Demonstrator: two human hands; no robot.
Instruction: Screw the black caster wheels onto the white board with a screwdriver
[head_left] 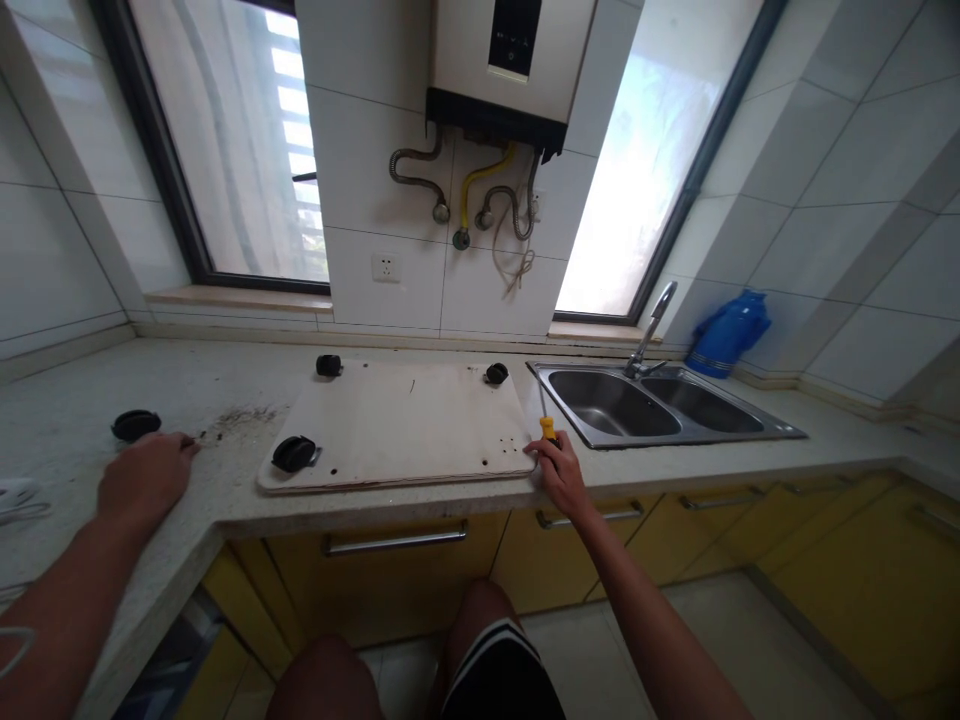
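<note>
My right hand (561,478) is closed around a screwdriver (549,428) with a yellow and black handle, its shaft pointing away from me. It rests at the near right corner of a pale board (405,420) lying flat on the counter. Black casters sit at the board's far left (328,366), far right (496,374) and near left (294,454) corners; small holes show at the near right one. My left hand (150,475) is on the counter, fingertips pinched together beside small dark bits (219,436). Whatever they hold is hidden. Just beyond it lies a loose black caster (136,426).
Right of the board is a steel double sink (600,402) with a tap (649,335). A blue object (727,335) stands behind it in the corner. Dark debris (244,418) is scattered left of the board. A water heater (510,70) hangs above; yellow cabinets (390,590) lie below.
</note>
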